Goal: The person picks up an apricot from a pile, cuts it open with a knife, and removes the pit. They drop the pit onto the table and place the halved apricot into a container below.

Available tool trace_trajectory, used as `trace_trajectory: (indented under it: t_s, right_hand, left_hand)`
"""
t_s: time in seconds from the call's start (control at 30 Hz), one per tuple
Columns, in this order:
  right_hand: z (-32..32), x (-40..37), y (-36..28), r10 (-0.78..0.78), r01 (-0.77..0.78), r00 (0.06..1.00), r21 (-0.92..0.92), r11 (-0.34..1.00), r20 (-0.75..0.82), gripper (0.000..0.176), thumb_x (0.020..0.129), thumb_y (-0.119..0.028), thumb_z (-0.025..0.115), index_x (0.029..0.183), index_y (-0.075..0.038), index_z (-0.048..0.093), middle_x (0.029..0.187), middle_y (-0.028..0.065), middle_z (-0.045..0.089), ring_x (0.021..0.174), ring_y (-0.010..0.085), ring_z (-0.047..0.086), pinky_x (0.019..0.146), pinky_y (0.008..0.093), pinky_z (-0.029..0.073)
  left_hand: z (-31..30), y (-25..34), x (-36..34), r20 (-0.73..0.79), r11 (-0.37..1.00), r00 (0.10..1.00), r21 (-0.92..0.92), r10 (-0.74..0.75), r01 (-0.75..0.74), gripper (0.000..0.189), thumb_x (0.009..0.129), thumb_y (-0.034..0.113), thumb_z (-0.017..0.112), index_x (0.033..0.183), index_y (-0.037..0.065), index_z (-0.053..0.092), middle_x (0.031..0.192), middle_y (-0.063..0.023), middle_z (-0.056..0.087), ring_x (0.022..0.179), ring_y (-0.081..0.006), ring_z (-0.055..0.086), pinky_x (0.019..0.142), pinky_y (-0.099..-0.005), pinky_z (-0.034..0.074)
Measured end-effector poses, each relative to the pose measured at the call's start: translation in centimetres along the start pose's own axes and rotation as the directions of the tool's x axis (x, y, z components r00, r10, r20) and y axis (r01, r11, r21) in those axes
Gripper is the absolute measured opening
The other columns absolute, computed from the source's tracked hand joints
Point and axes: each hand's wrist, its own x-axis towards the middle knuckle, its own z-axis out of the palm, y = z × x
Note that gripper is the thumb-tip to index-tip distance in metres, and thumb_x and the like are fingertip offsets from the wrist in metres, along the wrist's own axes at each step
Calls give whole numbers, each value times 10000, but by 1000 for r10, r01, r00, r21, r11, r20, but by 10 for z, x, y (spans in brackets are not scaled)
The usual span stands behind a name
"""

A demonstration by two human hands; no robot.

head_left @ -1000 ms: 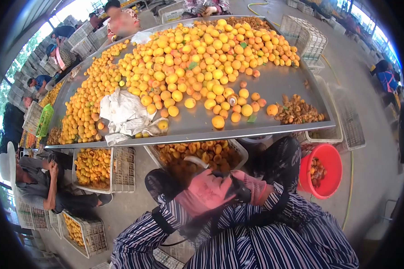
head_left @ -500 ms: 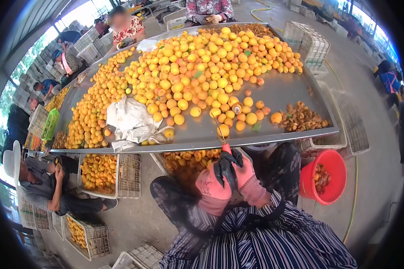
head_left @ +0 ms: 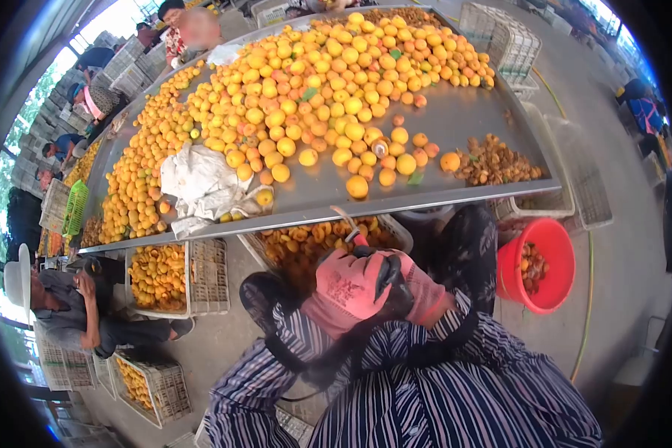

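Observation:
Both my hands wear pink gloves with dark palms and are drawn together over my lap, below the table edge. My left hand (head_left: pixel 347 290) is curled in front, its fingers closed; what they hold, if anything, is hidden. Behind it, my right hand (head_left: pixel 423 293) is closed, its fingers partly covered. A red-handled tool with a thin curved metal tip (head_left: pixel 346 218) sticks up and left from between the gloves, seemingly in the right hand. Its tip is over a crate of split apricots (head_left: pixel 306 240). A whole apricot (head_left: pixel 357 187) lies near the table edge.
A metal table (head_left: pixel 455 149) carries a heap of apricots (head_left: pixel 291 97), a white cloth (head_left: pixel 201 183) and a pile of brown pits (head_left: pixel 500 160). A red bucket (head_left: pixel 509 280) stands to my right. At left, a person in a hat (head_left: pixel 52 299) sits beside a fruit crate (head_left: pixel 210 276).
My hands have turned and come slightly lower, the left now covering more of the right. The tool's tip has left the apricot at the table edge and dropped below the rim. My view has shifted.

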Motion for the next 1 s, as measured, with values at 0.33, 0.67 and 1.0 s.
trace_trajectory:
  t_s: [0.33, 0.67, 1.0]
  right_hand:
    - [-15, 42, -3, 200, -135, 863, 168, 976, -465, 272, 910, -71, 515, 1166, 22, 535, 941, 68, 627, 834, 108, 587, 725, 236, 489]
    - [-35, 29, -96, 203, 219, 930, 907, 361, -305, 130, 899, -149, 535, 938, -28, 513, 830, 93, 561, 729, 186, 559, 625, 284, 459]
    - [-11, 22, -93, 222, 137, 950, 934, 331, -218, 140, 898, -130, 536, 953, -5, 505, 876, 107, 572, 757, 192, 576, 674, 303, 479]
  left_hand:
    - [22, 11, -21, 127, 204, 714, -911, -689, 359, 355, 921, 289, 543, 1139, 9, 546, 998, -75, 617, 911, -170, 594, 799, -297, 482]
    - [13, 12, -37, 418, -529, 631, -848, -654, 15, 533, 938, 544, 360, 1100, 71, 542, 836, -57, 603, 707, -147, 588, 618, -269, 494]
    - [28, 9, -50, 232, -153, 533, -970, -814, 188, 515, 947, 527, 353, 1048, 57, 539, 779, -42, 579, 611, -135, 569, 504, -216, 457]
